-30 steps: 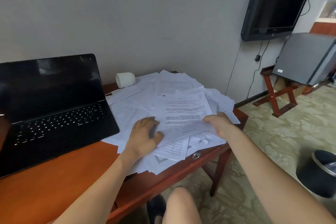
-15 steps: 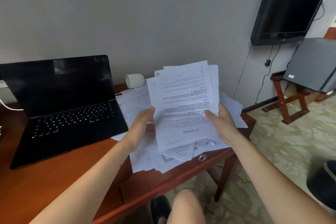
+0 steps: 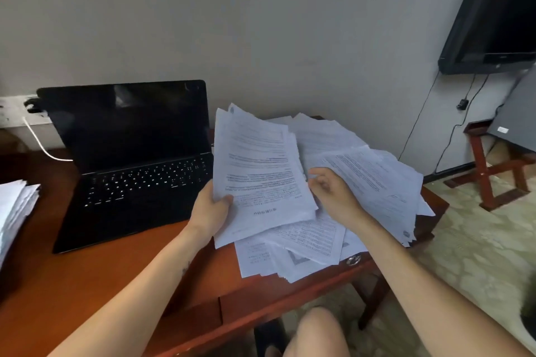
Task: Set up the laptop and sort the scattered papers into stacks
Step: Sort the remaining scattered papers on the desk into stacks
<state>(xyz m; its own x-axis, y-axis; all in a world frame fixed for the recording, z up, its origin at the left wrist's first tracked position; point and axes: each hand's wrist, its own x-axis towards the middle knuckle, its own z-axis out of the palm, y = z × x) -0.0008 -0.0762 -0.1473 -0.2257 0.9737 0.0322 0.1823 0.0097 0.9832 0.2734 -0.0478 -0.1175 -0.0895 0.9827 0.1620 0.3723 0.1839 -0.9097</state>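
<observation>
A black laptop (image 3: 136,159) stands open on the red-brown desk (image 3: 95,278), its screen dark. My left hand (image 3: 210,211) grips a bundle of printed sheets (image 3: 258,171) by its lower left edge, thumb on top, lifted above the desk. My right hand (image 3: 333,197) hovers just right of the bundle over the scattered papers (image 3: 374,182), fingers loosely curled and holding nothing. More loose sheets (image 3: 293,255) lie under the bundle and hang over the desk's front edge.
A stack of papers (image 3: 14,211) sits at the desk's far left edge. A white cable (image 3: 40,145) runs from a wall socket behind the laptop. A wall TV (image 3: 493,17) and a wooden folding stand (image 3: 493,165) are at the right.
Both hands lifted a bundle off the pile. My right hand has let go of it and the left hand carries it toward the laptop. The view has swung left.
</observation>
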